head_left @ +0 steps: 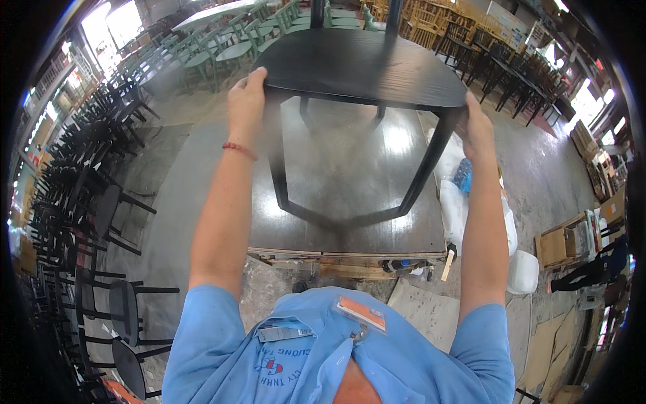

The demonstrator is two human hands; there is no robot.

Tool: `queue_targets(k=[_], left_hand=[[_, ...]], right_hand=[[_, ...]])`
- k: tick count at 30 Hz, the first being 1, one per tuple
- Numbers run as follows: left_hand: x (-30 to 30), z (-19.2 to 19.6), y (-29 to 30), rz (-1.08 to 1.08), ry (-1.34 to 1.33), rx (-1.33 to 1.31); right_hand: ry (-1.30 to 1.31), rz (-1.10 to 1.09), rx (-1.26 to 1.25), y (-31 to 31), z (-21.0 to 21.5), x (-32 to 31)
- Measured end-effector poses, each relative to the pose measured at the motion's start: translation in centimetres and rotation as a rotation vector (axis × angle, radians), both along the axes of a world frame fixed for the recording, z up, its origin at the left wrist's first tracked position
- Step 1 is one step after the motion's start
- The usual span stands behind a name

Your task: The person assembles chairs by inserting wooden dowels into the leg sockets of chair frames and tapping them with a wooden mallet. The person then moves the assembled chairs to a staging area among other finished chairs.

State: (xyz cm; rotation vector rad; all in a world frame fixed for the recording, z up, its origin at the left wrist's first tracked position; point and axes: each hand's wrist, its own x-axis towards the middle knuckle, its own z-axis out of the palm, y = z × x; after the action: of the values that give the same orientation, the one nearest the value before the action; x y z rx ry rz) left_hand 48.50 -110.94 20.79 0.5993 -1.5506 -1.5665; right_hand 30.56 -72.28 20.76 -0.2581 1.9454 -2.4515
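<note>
Head view: a person in a blue shirt holds a black chair (363, 67) up above a dark, glossy worktable (350, 195), left hand (247, 101) clamped on the seat's left edge, right hand (476, 128) clamped on its right edge by a leg, red bracelet (240, 150) on the left wrist. Around it a grey concrete floor (171, 182), stacked black chairs (87, 202) along the left, green chairs (222, 40) at the back, cardboard (558, 246) and white wrapping (464, 202) to the right.

We note a black wooden chair (363, 67), seat level and legs downward, raised above the worktop's (350, 202) middle.
</note>
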Motion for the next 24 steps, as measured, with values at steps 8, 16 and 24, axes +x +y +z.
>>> queue_targets(k=[8, 16, 24], left_hand=[[0.9, -0.1, 0.9, -0.143, 0.075, 0.054], [0.9, -0.2, 0.4, -0.168, 0.116, 0.110], [1.1, -0.5, 0.7, -0.170, 0.128, 0.068]], right_hand=[[-0.035, -0.013, 0.046, 0.8, 0.4, -0.3], [-0.051, -0.050, 0.083, 1.3, -0.3, -0.5], [-0.051, -0.055, 0.177, 3.4, -1.1, 0.1]])
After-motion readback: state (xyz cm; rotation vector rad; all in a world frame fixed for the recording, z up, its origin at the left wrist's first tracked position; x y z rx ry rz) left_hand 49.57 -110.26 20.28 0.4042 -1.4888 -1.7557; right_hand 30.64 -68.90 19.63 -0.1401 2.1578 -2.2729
